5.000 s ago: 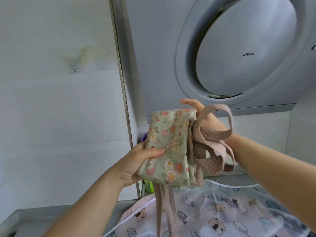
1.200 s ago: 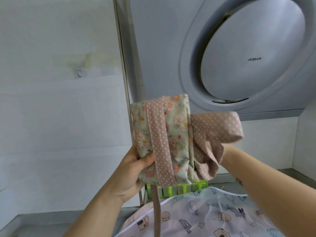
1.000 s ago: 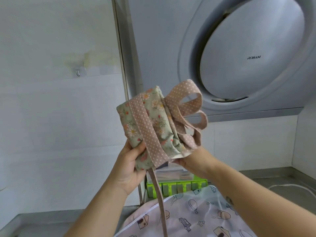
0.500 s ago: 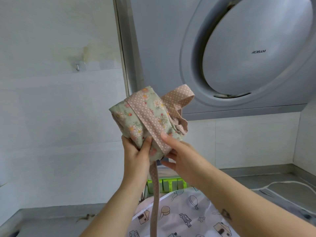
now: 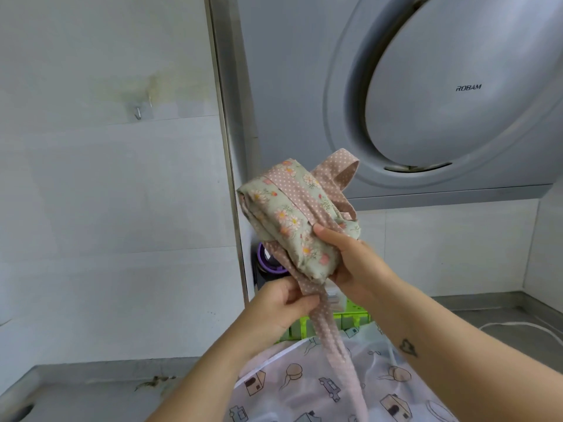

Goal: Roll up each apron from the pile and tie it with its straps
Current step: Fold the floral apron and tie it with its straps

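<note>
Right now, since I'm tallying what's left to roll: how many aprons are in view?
2: the rolled floral apron, held up at centre, and the cartoon-print apron, lying below it at the bottom edge. More may be hidden beneath that one.

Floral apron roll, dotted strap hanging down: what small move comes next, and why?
Probably pull the dotted strap taut with the left hand and wind it round the floral apron roll again. The right hand grips the roll, one band already crosses it, but a long tail hangs loose and no knot shows.
</note>
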